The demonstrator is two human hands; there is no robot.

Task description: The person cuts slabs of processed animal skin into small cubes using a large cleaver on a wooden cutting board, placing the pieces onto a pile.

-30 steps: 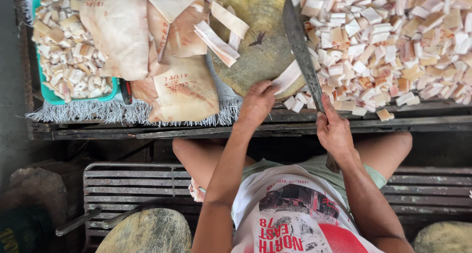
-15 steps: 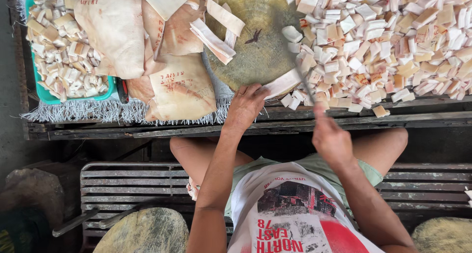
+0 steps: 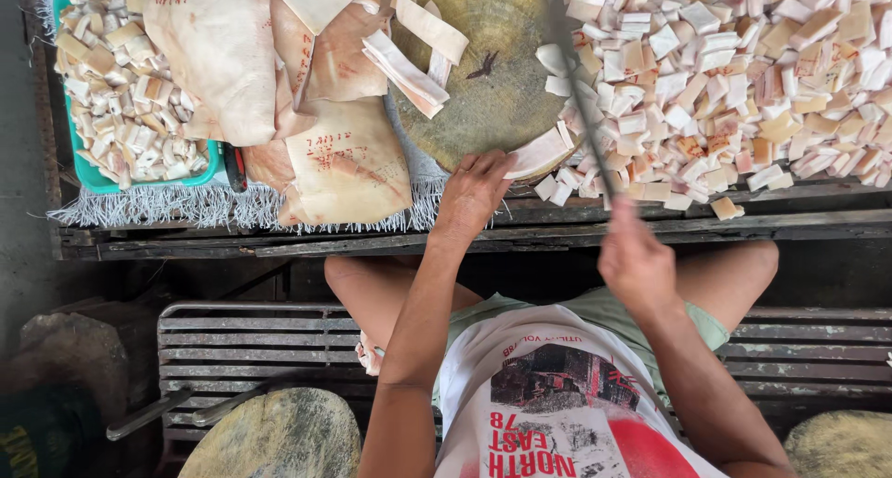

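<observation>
A round wooden chopping block (image 3: 488, 78) sits on a dark wooden bench. My left hand (image 3: 474, 195) rests at the block's near edge, fingertips pressing a pale strip of pork skin (image 3: 537, 153). My right hand (image 3: 636, 264) grips the handle of a long cleaver (image 3: 581, 88), whose blade is blurred and raised edge-on over the strip's right end. More long strips (image 3: 413, 55) lie across the block's far left side.
A heap of small cut skin squares (image 3: 743, 78) covers the bench right of the block. Large uncut skin sheets (image 3: 344, 157) lie left, beside a teal tray (image 3: 190, 171) of cut pieces. A metal grate (image 3: 242, 348) and another round block (image 3: 274, 436) sit below.
The cleaver has swung from lying flat-on to edge-on and blurred above the strip. My right hand shifted slightly right. My left hand stays on the strip.
</observation>
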